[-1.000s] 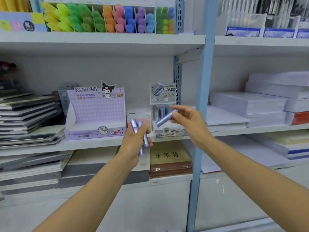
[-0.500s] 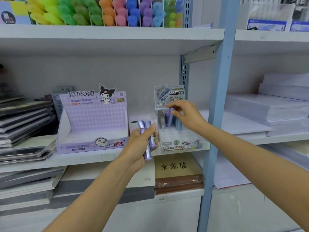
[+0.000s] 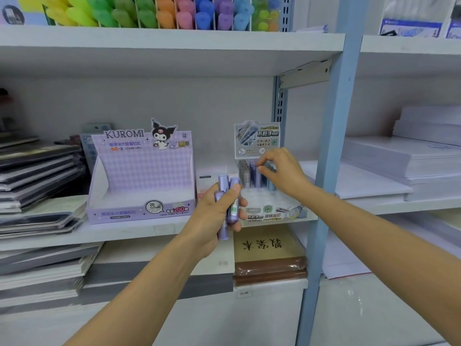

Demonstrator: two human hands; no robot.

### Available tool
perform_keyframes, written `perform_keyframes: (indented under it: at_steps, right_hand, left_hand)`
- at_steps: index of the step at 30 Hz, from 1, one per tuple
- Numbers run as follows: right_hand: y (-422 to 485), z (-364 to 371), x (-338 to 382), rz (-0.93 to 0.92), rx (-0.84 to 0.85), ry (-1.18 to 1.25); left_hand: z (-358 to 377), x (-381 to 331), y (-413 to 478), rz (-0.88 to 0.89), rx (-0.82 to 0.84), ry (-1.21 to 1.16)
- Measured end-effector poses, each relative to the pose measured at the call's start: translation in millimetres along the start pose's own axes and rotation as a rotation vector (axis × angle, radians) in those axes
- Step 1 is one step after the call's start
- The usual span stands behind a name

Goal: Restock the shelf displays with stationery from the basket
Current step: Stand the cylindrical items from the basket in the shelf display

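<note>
The fingers (image 3: 261, 168) of the right hand (image 3: 284, 174) are curled, with thumb and forefinger pinching the top of a purple lead tube (image 3: 252, 172). That tube stands upright at the back of a small white refill display (image 3: 272, 213), with a grey tube (image 3: 245, 174) touching it on the left and bluish ones partly hidden behind the hand. Just below and to the left, the left hand (image 3: 212, 218) grips a pair of purple tubes (image 3: 222, 186) upright and side by side, its thumb pressed across the front of them, in front of the display's left edge. The display's printed header card (image 3: 257, 139) rises just above the right fingers. Left of both hands sits a lilac Kuromi display box (image 3: 139, 171) on the same white shelf (image 3: 124, 232). Under the hands, on the shelf below, lies a brown wrapped pack (image 3: 269, 269). A blue upright post (image 3: 329, 171) stands just right of the right wrist, with stacked white paper (image 3: 374, 156) beyond it. Dark notebooks (image 3: 37, 171) are piled far left, and coloured highlighters (image 3: 149, 13) line the shelf overhead.
</note>
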State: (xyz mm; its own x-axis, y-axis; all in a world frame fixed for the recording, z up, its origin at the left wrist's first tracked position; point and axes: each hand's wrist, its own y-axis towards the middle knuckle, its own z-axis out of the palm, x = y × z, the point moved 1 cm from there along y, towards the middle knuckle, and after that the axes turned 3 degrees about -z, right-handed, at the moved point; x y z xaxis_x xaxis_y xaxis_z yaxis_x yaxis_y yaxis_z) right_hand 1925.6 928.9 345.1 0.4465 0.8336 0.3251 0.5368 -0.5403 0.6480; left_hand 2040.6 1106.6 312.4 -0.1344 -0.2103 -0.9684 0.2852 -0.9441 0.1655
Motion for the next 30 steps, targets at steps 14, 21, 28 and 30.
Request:
perform_keyframes:
  at_steps: [14,21,28,30]
  right_hand:
    - [-50,-23,58,-0.024,0.253,0.774]
    - [-62,-33,50,0.019,0.333,0.895]
    - [-69,-45,41,0.225,0.007,0.993]
    - [-75,-42,44,0.242,0.025,0.976]
  left_hand:
    - [9,3,-9,0.032,0.037,0.082]
    - [17,-6,-20,0.004,0.087,0.081]
    - [6,-13,-18,0.007,-0.04,0.018]
    - [5,-11,-15,0.026,-0.1,0.001]
